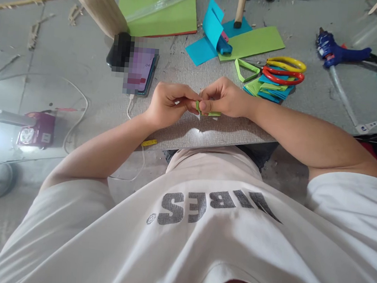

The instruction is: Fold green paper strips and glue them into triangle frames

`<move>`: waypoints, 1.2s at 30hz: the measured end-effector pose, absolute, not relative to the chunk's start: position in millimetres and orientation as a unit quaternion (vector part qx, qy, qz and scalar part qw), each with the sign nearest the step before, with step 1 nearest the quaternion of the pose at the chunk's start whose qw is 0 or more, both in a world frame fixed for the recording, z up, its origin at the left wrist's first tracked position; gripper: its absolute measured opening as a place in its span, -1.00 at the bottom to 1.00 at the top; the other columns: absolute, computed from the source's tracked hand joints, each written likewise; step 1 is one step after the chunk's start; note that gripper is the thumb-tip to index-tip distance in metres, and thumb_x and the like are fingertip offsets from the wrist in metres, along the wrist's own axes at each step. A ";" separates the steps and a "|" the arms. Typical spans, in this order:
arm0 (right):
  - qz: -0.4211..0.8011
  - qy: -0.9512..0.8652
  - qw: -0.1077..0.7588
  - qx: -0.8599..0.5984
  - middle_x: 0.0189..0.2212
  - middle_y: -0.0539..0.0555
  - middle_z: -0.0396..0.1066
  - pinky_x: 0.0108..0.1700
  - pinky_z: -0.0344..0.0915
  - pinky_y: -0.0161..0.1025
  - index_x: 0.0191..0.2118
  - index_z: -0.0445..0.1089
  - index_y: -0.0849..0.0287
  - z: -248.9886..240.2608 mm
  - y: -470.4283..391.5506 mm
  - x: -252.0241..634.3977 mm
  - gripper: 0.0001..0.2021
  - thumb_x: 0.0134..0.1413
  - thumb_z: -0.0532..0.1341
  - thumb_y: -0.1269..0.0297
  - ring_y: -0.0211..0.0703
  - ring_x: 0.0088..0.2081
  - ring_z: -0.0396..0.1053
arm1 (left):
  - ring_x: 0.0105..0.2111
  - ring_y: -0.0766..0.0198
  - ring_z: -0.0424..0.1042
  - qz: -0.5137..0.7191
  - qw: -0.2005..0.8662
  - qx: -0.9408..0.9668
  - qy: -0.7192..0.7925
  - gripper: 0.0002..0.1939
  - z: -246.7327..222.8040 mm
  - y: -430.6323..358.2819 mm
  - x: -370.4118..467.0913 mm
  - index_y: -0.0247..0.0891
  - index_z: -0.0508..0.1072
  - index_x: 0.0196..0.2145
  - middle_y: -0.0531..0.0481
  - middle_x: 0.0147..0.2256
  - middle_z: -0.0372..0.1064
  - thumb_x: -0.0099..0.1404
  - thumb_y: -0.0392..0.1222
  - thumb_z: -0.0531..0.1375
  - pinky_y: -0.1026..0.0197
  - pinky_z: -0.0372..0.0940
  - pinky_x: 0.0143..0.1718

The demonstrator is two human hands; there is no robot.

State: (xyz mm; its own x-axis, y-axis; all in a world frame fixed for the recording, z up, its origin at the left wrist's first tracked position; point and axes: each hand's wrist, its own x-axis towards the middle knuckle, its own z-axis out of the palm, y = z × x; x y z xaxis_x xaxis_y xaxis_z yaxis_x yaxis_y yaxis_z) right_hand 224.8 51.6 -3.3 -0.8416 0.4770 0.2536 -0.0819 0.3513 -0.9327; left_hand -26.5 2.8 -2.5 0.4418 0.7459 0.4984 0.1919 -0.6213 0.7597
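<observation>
Lettered shirt point(180, 237) is filling the foreground. Above the table point(173, 67), near its edge, the left hand point(167, 104) and right hand point(227, 100) are pinching a green strip point(214, 114) between them. Beyond, scissors point(267, 72) are resting on paper pieces point(272, 93); a phone point(140, 73) is lying leftward, a glue gun point(343, 54) rightward.

2 hands point(228, 98), 1 phone point(140, 71), 1 glue gun point(343, 53)

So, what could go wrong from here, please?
The small green paper, pinched between the left hand and right hand, might crease or tear if squeezed hard. The white cable plugged into the phone runs close to the left forearm, so an arm movement could tug it. The scissor handles lie over paper pieces; lifting them carelessly may scatter those.
</observation>
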 end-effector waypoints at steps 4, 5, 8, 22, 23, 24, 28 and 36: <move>0.567 -0.777 0.239 -0.130 -0.51 -0.11 0.39 -0.39 0.14 -0.29 -0.32 0.47 0.17 -3.7 52.2 224.1 -0.33 0.47 0.50 -0.39 -0.38 -0.46 0.19 | -0.34 0.05 0.81 0.428 0.315 0.789 0.308 -0.45 -4.5 3.7 -25.6 -0.08 0.75 -0.28 -0.05 -0.36 0.74 0.57 0.45 0.47 0.07 0.71 -0.33; 0.568 -0.777 0.239 -0.131 -0.52 -0.11 0.38 -0.38 0.14 -0.29 -0.33 0.46 0.18 -3.7 52.4 223.7 -0.33 0.48 0.50 -0.38 -0.39 -0.46 0.20 | -0.34 0.05 0.81 0.428 0.314 0.789 0.309 -0.45 -5.4 3.9 -25.7 -0.08 0.75 -0.27 -0.06 -0.36 0.74 0.57 0.46 0.47 0.07 0.71 -0.33; 0.557 -0.775 0.268 -0.130 -0.52 -0.10 0.40 -0.36 0.14 -0.28 -0.34 0.45 0.17 -3.0 53.1 223.1 -0.32 0.50 0.47 -0.40 -0.39 -0.45 0.22 | -0.32 0.05 0.82 0.444 0.310 0.779 0.315 -0.44 -9.1 4.3 -26.8 -0.07 0.75 -0.17 -0.05 -0.31 0.74 0.59 0.50 0.42 0.03 0.74 -0.32; 0.412 -0.784 0.394 -0.245 -0.35 -0.01 0.54 -0.04 0.52 -0.03 -0.29 0.48 0.00 -8.4 62.6 225.7 -0.47 0.20 0.74 -0.17 -0.06 -0.21 0.47 | -0.20 0.04 0.76 0.485 0.177 0.794 0.320 -0.56 -18.7 14.9 -33.7 0.05 0.75 -0.07 -0.07 -0.19 0.73 0.63 0.44 0.40 -0.10 0.72 -0.16; 0.411 -0.782 0.400 -0.242 -0.35 -0.01 0.55 -0.05 0.52 -0.03 -0.29 0.48 0.00 -9.2 62.3 225.8 -0.49 0.22 0.74 -0.14 -0.06 -0.22 0.47 | -0.20 0.04 0.76 0.486 0.170 0.796 0.318 -0.61 -19.0 14.3 -33.5 0.06 0.76 -0.06 -0.06 -0.19 0.73 0.64 0.39 0.42 -0.10 0.72 -0.16; 0.409 -0.781 0.407 -0.238 -0.34 -0.01 0.55 -0.05 0.52 -0.03 -0.29 0.49 0.00 -9.9 61.8 225.8 -0.51 0.24 0.73 -0.12 -0.07 -0.22 0.47 | -0.20 0.04 0.75 0.487 0.165 0.798 0.316 -0.66 -19.2 13.6 -33.3 0.06 0.77 -0.05 -0.05 -0.18 0.73 0.66 0.33 0.43 -0.10 0.71 -0.16; 0.384 -0.786 0.430 -0.223 -0.31 0.00 0.59 -0.04 0.50 -0.04 -0.29 0.50 0.03 -10.9 59.5 225.2 -0.56 0.31 0.68 -0.07 -0.09 -0.23 0.46 | -0.21 0.06 0.74 0.492 0.155 0.798 0.311 -0.81 -19.4 11.4 -32.6 0.02 0.80 -0.07 -0.05 -0.16 0.73 0.66 0.10 0.45 -0.07 0.69 -0.18; 0.304 -0.815 0.414 -0.269 -0.28 0.09 0.60 0.09 0.48 0.05 -0.30 0.55 0.01 -2.6 51.6 224.7 -0.55 0.40 0.60 -0.19 0.08 -0.07 0.56 | -0.24 0.13 0.70 0.487 0.124 0.797 0.335 -0.87 -17.5 7.5 -30.7 -0.06 0.78 -0.07 -0.08 -0.15 0.74 0.65 -0.05 0.41 0.02 0.65 -0.16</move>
State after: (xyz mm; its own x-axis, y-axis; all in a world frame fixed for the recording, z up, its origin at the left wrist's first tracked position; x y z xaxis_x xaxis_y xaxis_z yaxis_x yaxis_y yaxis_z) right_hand 224.7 51.6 -2.6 -0.5128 0.6907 0.5098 0.1875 0.6696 -0.7187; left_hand -30.7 7.5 -17.5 0.2999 0.6551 0.6935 0.4139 -0.7443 0.5241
